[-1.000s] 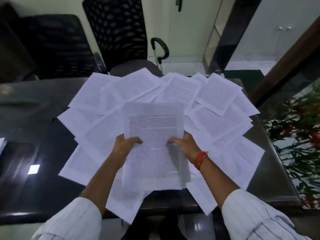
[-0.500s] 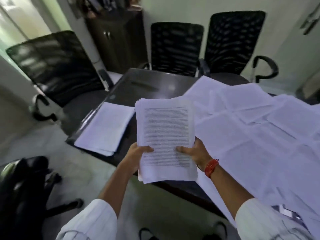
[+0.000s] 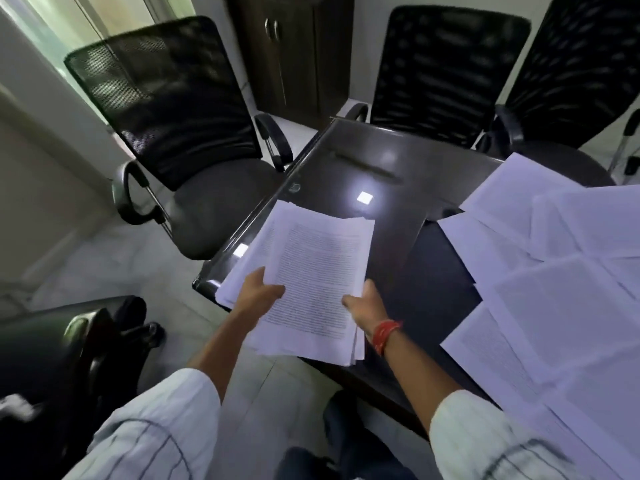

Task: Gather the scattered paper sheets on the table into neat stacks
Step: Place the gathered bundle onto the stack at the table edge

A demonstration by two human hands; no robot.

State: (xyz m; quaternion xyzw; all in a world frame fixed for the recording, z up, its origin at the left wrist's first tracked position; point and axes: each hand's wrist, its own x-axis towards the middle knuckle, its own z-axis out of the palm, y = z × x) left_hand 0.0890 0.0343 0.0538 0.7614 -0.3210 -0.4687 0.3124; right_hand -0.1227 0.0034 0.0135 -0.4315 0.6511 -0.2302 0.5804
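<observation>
Paper sheets (image 3: 568, 299): white, black print
Held stack (image 3: 311, 289): white, dense black text
Surface (image 3: 363, 174): glossy dark brown
Chairs (image 3: 180, 109): black mesh
Sleeves (image 3: 156, 431): white, thin stripes
Wristband (image 3: 386, 332): red-orange
Cabinet (image 3: 294, 50): dark brown

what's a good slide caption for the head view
Both hands, left and right, hold a sheaf of printed sheets over the table corner.

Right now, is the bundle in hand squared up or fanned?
Fanned. The held bundle shows offset sheet edges at its lower right corner and along its left side, gripped by left hand and right hand.
</observation>
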